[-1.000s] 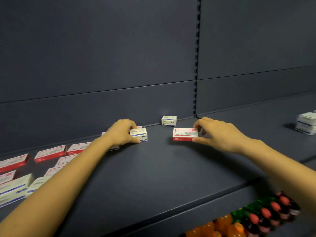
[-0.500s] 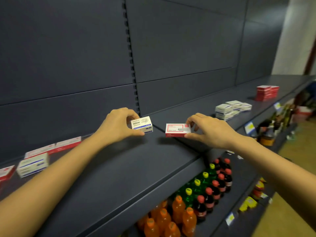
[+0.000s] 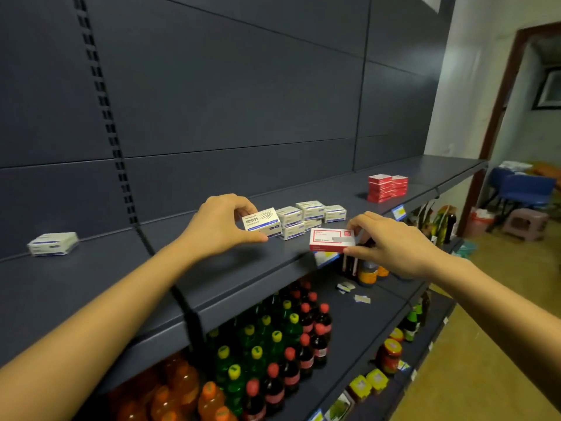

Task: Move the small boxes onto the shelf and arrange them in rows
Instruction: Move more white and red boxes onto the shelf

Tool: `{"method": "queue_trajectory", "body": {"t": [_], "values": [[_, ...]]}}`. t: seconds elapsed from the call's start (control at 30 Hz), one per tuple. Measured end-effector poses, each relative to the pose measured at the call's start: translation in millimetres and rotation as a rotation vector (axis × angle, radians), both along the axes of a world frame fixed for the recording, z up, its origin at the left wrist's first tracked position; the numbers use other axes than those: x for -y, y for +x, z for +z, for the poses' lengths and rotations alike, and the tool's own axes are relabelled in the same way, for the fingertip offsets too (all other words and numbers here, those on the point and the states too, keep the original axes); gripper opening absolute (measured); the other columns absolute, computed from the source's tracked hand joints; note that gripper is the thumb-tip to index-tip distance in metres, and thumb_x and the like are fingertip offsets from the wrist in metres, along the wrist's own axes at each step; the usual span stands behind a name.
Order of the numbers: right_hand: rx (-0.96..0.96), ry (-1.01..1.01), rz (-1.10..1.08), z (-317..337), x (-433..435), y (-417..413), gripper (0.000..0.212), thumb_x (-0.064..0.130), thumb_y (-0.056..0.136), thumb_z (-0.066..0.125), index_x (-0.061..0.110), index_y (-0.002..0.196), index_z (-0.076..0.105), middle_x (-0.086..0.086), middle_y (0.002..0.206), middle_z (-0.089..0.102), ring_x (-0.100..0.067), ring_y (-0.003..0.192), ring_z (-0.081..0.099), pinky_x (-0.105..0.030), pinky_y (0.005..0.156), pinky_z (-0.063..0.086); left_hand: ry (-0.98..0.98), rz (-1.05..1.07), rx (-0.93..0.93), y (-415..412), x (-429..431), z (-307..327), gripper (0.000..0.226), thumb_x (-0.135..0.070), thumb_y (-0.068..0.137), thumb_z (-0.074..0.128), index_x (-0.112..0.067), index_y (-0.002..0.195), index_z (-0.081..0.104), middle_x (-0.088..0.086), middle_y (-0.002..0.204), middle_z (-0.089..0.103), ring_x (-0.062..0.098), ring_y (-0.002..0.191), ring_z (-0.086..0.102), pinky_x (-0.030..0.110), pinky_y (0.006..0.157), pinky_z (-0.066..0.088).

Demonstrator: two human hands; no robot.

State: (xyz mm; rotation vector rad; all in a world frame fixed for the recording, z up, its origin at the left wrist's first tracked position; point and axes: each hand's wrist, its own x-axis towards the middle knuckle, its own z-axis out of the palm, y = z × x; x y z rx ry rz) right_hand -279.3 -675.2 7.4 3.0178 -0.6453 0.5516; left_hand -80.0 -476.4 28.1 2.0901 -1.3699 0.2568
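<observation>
Carrying one box per hand: left hand [image 3: 217, 227] clamps blue paper-clip box [image 3: 262, 222], right hand [image 3: 391, 243] clamps red staple box [image 3: 332, 240]; set each squarely beside matching stack on shelf [image 3: 212, 268].

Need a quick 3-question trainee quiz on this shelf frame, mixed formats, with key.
1. True or false: the left hand holds a white box with blue print.
2. Multiple choice: the red and white box in the right hand is
A) lying flat at the back of the shelf
B) held over the shelf's front edge
C) on top of the red stack
3. Fill in: the bottles on the lower shelf have orange, yellow and ____ caps.

Key: 1 true; 2 B; 3 red.
</observation>
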Motion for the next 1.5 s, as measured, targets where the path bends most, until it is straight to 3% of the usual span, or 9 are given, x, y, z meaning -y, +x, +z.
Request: {"method": "queue_trajectory", "body": {"t": [0.1,0.27,0.5,0.73,1.0,1.13,1.3,1.5], "values": [[0.005,0.016,0.008,-3,41,-18,0.041,0.053,0.084,0.054,0.029,0.116,0.046,0.012,0.115,0.051,-0.007,0.091,0.053,-0.03,0.068,0.045,-0.011,0.003,0.006,-16,40,-2,0.041,-0.036,0.064,0.08,-0.017,0.098,0.067,-0.002,0.096,0.068,0.011,0.084,0.058,0.032,0.078,0.05],[-0.013,0.045,-0.002,-8,98,-37,0.037,0.052,0.084,0.055,0.029,0.111,0.046,0.017,0.098,0.04,-0.006,0.084,0.047,-0.028,0.065,0.039,-0.038,-0.002,-0.021,-35,103,1,0.036,-0.033,0.065,0.08,-0.02,0.095,0.067,-0.009,0.086,0.062,0.003,0.073,0.053,0.011,0.062,0.038],[0.037,0.114,0.024,-6,164,-46,0.04,0.053,0.083,0.055,0.03,0.115,0.048,0.017,0.102,0.046,-0.009,0.09,0.052,-0.039,0.075,0.05,0.047,0.0,-0.013,-30,178,8,0.04,-0.035,0.07,0.076,-0.017,0.102,0.063,-0.002,0.098,0.064,0.007,0.082,0.053,0.015,0.067,0.042],[0.033,0.13,0.058,-7,222,-27,0.036,0.049,0.084,0.056,0.029,0.113,0.047,0.01,0.116,0.054,-0.014,0.099,0.056,-0.042,0.079,0.052,0.185,0.129,0.005,-5,232,7,0.043,-0.04,0.071,0.075,-0.017,0.105,0.061,0.001,0.107,0.066,0.012,0.091,0.057,0.039,0.086,0.053],[0.036,0.063,0.161,17,286,18,0.041,0.053,0.083,0.055,0.029,0.116,0.049,0.01,0.118,0.053,-0.014,0.097,0.054,-0.038,0.079,0.046,0.399,0.206,-0.002,10,257,-3,0.044,-0.043,0.071,0.074,-0.016,0.104,0.062,0.0,0.102,0.067,0.015,0.089,0.062,0.036,0.082,0.053],[0.079,0.069,0.229,25,311,37,0.042,0.052,0.081,0.055,0.029,0.116,0.05,0.009,0.121,0.054,-0.017,0.102,0.053,-0.033,0.075,0.037,0.407,0.206,-0.078,10,262,6,0.051,-0.052,0.074,0.065,-0.018,0.113,0.058,-0.004,0.104,0.064,0.011,0.092,0.059,0.022,0.076,0.046],[0.094,0.108,0.275,32,350,46,0.036,0.051,0.082,0.056,0.031,0.112,0.051,0.012,0.115,0.054,-0.016,0.097,0.057,-0.038,0.079,0.045,0.3,0.296,0.054,8,294,23,0.05,-0.056,0.082,0.052,-0.019,0.115,0.059,0.0,0.113,0.064,0.014,0.095,0.058,0.033,0.089,0.049],[0.088,0.096,0.275,38,417,50,0.039,0.053,0.082,0.054,0.031,0.114,0.05,0.016,0.105,0.05,-0.011,0.088,0.055,-0.033,0.071,0.039,0.378,0.375,0.133,7,353,22,0.045,-0.051,0.086,0.051,-0.018,0.116,0.058,0.001,0.113,0.065,0.014,0.086,0.053,0.033,0.085,0.048]]}}
